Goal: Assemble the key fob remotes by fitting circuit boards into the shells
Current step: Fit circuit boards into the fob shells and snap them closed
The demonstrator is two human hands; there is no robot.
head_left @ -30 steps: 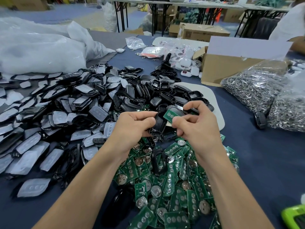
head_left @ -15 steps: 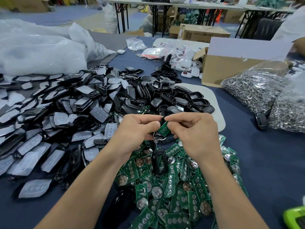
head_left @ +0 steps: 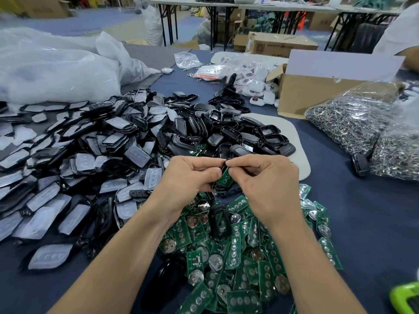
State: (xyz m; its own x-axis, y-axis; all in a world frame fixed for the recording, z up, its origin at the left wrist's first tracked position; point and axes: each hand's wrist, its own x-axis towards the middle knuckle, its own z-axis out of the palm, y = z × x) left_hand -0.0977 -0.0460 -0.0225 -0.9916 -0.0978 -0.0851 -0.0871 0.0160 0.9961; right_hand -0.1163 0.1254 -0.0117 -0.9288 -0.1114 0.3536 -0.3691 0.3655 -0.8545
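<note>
My left hand (head_left: 188, 175) and my right hand (head_left: 265, 180) meet at the table's middle, fingertips touching. Between them sits a green circuit board (head_left: 225, 177) lying in a black key fob shell (head_left: 215, 188). The left hand's curled fingers grip the shell, which is mostly hidden. Finger and thumb of the right hand pinch the board's top edge. Below the hands lies a heap of green circuit boards (head_left: 244, 257) with round metal contacts. Behind the hands is a pile of black shells (head_left: 226, 130). A loose black shell frame (head_left: 218, 219) rests on the boards.
A wide spread of grey button pads and black parts (head_left: 74, 159) covers the left of the blue table. White plastic bags (head_left: 56, 71) lie far left. A cardboard box (head_left: 317, 87) and bags of metal key rings (head_left: 362, 123) stand right. A green device (head_left: 408, 298) is at the bottom right corner.
The hands came together and moved down slightly. The board, held apart by the right hand a second ago, now lies in the shell held by the left hand.
</note>
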